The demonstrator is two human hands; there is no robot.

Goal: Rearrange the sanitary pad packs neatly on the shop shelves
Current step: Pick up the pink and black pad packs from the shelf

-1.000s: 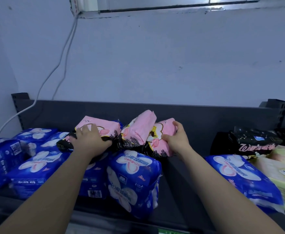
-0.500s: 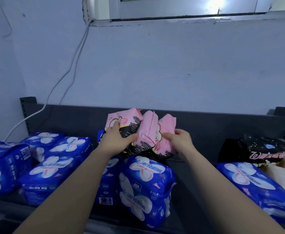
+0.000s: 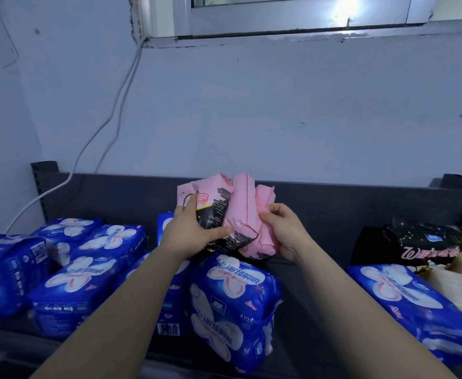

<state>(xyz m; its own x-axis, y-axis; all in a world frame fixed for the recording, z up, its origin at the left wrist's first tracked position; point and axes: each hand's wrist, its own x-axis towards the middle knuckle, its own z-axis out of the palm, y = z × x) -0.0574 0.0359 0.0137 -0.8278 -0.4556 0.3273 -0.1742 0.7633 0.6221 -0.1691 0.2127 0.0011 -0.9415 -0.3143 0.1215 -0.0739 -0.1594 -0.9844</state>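
Head view: dark shelf (image 3: pixel 315 288), bluish wall (image 3: pixel 251 119)

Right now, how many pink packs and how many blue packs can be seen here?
pink packs: 3, gripped together between the left hand and the right hand
blue packs: 8, lying on the shelf
Total: 11

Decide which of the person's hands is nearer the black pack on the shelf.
Right. The right hand, gripping the pink packs, sits just left of the black pack across bare shelf; the left hand grips the same bundle farther left.
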